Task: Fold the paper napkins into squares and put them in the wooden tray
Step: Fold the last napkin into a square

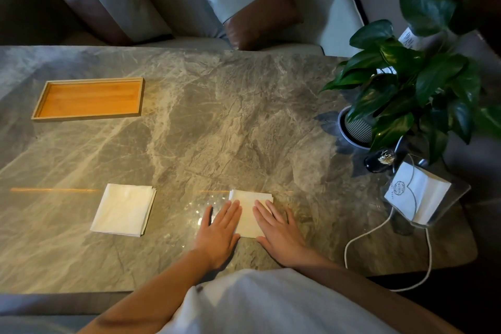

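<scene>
1. The wooden tray (89, 99) is set at the far left of the table (217, 116), well apart from the work. Nothing is seen in it, so no napkin is judged to have been delivered yet. It is probably kept there so that room for folding is left near the person.
2. A stack of napkins (123, 209) is laid near the table's front edge, just left of the hands. This placing is judged to let each sheet be drawn across without a stretch.
3. The left hand (219, 230) is laid flat over the left edge of the folded napkin (248, 221). Its fingers (233, 209) are held straight and close together, with the thumb spread onto the table. Nothing is gripped.
4. The folded napkin is kept directly in front of the person, partly under both palms. It is smaller than the stack, so at least one fold is judged done. It is pressed flat, most likely so that the crease is set.
5. The right hand (279, 233) is laid flat on the napkin's right part. Its fingers (264, 211) are straight and slightly apart, and nothing is clasped.
6. At the far right, a potted plant (406, 84), a clear holder with white paper (417, 192) and a white cable (360, 236) are kept well apart from the folding.
</scene>
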